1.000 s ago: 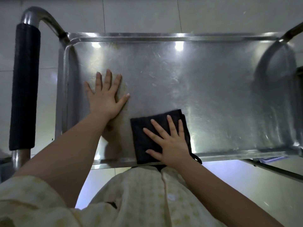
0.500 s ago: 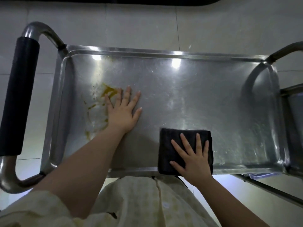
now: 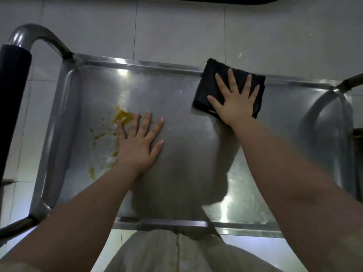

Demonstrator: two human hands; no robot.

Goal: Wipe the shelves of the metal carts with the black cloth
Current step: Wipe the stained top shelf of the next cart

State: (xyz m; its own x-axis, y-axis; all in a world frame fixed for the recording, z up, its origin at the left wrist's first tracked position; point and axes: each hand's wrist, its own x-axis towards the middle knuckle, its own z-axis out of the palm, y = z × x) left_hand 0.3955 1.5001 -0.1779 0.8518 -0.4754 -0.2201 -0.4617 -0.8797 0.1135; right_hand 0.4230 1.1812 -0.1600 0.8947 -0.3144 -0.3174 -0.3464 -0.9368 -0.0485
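The top shelf of a metal cart point(image 3: 186, 146) fills the view, a shiny steel tray with a raised rim. My right hand point(image 3: 235, 101) lies flat with spread fingers on a folded black cloth point(image 3: 214, 85) at the shelf's far edge, right of the middle; the cloth's far corner overlaps the rim. My left hand point(image 3: 139, 142) rests flat on the shelf left of the middle, fingers straight. Yellow-orange smears point(image 3: 123, 116) stain the steel beside and under its fingertips, with more spots toward the near left.
The cart's push handle with a black grip point(image 3: 11, 107) curves up at the left. A second metal frame point(image 3: 351, 81) shows at the right edge. Pale floor tiles point(image 3: 176, 26) lie beyond the cart. My light shirt point(image 3: 167, 252) is below the near rim.
My right hand has slid the cloth from the near edge across the shelf to the far rim. The left hand stays flat beside the yellow stain. The view has shifted closer over the cart.
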